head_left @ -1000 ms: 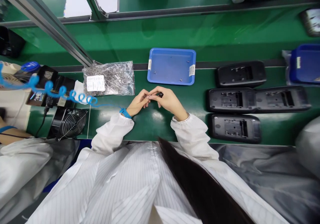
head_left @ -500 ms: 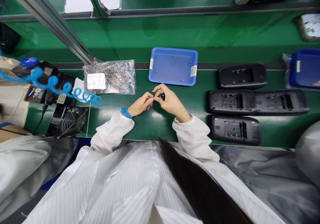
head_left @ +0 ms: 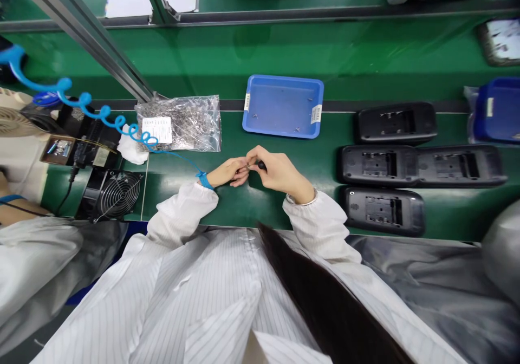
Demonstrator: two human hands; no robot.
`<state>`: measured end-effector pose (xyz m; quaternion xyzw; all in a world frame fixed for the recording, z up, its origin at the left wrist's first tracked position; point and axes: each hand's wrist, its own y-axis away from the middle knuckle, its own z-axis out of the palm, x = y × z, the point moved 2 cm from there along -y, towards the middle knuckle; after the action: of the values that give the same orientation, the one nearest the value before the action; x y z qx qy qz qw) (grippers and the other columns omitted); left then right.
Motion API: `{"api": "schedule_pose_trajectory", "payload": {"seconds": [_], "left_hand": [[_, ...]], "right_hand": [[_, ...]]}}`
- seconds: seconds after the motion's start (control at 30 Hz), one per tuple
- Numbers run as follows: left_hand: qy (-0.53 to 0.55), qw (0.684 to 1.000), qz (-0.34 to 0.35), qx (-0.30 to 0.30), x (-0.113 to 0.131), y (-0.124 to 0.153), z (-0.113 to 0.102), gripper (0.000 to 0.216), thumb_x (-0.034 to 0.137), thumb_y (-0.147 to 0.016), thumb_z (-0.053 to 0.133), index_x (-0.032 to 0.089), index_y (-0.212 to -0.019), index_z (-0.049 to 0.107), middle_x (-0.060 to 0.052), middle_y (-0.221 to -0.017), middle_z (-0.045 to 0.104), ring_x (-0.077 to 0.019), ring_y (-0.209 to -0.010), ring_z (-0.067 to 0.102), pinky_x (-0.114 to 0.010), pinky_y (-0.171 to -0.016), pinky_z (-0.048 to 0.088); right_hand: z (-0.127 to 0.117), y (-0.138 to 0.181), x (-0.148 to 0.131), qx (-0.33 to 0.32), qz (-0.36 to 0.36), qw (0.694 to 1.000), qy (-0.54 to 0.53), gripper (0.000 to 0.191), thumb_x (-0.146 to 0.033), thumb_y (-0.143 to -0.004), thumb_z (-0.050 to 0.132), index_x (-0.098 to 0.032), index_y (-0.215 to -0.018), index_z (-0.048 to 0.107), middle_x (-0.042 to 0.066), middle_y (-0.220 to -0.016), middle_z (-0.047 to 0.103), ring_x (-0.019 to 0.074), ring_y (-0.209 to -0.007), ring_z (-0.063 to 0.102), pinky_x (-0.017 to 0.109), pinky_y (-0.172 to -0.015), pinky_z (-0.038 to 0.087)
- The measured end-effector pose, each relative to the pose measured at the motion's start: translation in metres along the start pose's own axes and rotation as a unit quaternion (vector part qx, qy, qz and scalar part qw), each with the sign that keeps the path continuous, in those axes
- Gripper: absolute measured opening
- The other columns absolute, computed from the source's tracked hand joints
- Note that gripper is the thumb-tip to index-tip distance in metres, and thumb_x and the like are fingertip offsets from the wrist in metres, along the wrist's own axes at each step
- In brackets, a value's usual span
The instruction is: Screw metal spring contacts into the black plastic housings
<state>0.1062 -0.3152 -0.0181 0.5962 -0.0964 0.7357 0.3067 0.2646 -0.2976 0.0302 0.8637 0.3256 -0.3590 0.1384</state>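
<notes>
Both hands meet over the green table, just in front of a blue tray (head_left: pixel 280 131). My left hand (head_left: pixel 227 173), with a blue wrist strap (head_left: pixel 202 179), is closed, its fingertips pinching a small metal part (head_left: pixel 247 166) whose exact shape is too small to tell. My right hand (head_left: pixel 278 174) is closed around a slim tool with a black end (head_left: pixel 262 165); the rest of that tool is mostly covered by the fingers. Thumb and forefinger of the right hand touch the metal part as well. A few small metal pieces (head_left: pixel 297 129) lie in the tray.
A clear bag of small metal parts (head_left: pixel 190 120) lies to the left, near a fan (head_left: pixel 119 195). Several black plastic housings (head_left: pixel 384 212) lie on the right. A coiled blue cord (head_left: pixel 105 112) stretches from the wrist strap. Co-workers' sleeves (head_left: pixel 36 255) show at both sides.
My right hand has shifted slightly down and its fingers have closed in more on the metal part. My left hand has turned a little, and the coiled cord has swung upward at its left end.
</notes>
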Motion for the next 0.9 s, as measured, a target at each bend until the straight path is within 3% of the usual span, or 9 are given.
{"api": "schedule_pose_trajectory", "payload": {"seconds": [0.13, 0.23, 0.43, 0.57, 0.7, 0.9], "left_hand": [[0.030, 0.999, -0.019, -0.040, 0.003, 0.000, 0.003, 0.052, 0.061, -0.089, 0.048, 0.023, -0.060, 0.028, 0.010, -0.044, 0.024, -0.0065, -0.029, 0.031, -0.023, -0.036, 0.025], [0.043, 0.998, -0.012, -0.045, 0.003, 0.000, 0.003, 0.054, 0.066, -0.086, 0.052, 0.023, -0.063, 0.030, 0.010, -0.046, 0.026, -0.0068, -0.030, 0.034, -0.023, -0.037, 0.026], [-0.098, 0.988, 0.093, 0.074, -0.003, -0.001, -0.003, 0.045, 0.063, -0.089, 0.052, 0.021, -0.080, 0.040, 0.008, -0.054, 0.046, -0.0062, -0.044, 0.045, -0.020, -0.049, 0.035], [-0.131, 0.982, 0.071, 0.116, -0.009, 0.000, -0.002, 0.043, 0.061, -0.090, 0.051, 0.020, -0.080, 0.043, 0.008, -0.053, 0.051, -0.0069, -0.046, 0.045, -0.021, -0.052, 0.036], [-0.115, 0.973, 0.046, 0.194, -0.006, 0.002, -0.001, 0.041, 0.057, -0.088, 0.056, 0.020, -0.075, 0.045, 0.008, -0.050, 0.052, -0.0069, -0.045, 0.044, -0.022, -0.052, 0.035], [-0.074, 0.969, 0.068, 0.226, -0.002, 0.001, 0.001, 0.053, 0.070, -0.085, 0.050, 0.022, -0.065, 0.037, 0.009, -0.043, 0.037, -0.0082, -0.034, 0.038, -0.023, -0.038, 0.026]], "right_hand": [[-0.006, 0.001, -0.002, -0.003, -0.018, 0.999, -0.026, 0.029, -0.009, -0.078, 0.046, -0.023, -0.103, 0.050, 0.002, -0.096, 0.069, 0.0172, -0.085, 0.066, 0.025, -0.071, 0.043], [-0.010, 0.000, -0.001, 0.005, -0.026, 0.998, -0.054, 0.024, -0.013, -0.081, 0.047, -0.023, -0.102, 0.050, 0.003, -0.096, 0.068, 0.0171, -0.085, 0.065, 0.026, -0.073, 0.045], [-0.013, -0.001, 0.014, 0.071, 0.008, 0.991, -0.117, 0.018, -0.019, -0.083, 0.050, -0.022, -0.100, 0.048, 0.002, -0.087, 0.065, 0.0167, -0.082, 0.063, 0.028, -0.078, 0.046], [-0.009, -0.001, 0.017, 0.108, 0.028, 0.986, -0.126, 0.021, -0.020, -0.083, 0.051, -0.022, -0.104, 0.049, 0.001, -0.085, 0.065, 0.0168, -0.082, 0.063, 0.030, -0.080, 0.046], [0.000, -0.004, 0.010, 0.145, 0.038, 0.986, -0.076, 0.022, -0.021, -0.086, 0.049, -0.022, -0.108, 0.050, 0.003, -0.090, 0.068, 0.0174, -0.082, 0.066, 0.029, -0.076, 0.048], [0.021, -0.010, -0.004, 0.146, -0.005, 0.984, 0.101, 0.031, -0.013, -0.085, 0.044, -0.024, -0.112, 0.055, 0.006, -0.100, 0.071, 0.0201, -0.088, 0.069, 0.029, -0.065, 0.048]]}}
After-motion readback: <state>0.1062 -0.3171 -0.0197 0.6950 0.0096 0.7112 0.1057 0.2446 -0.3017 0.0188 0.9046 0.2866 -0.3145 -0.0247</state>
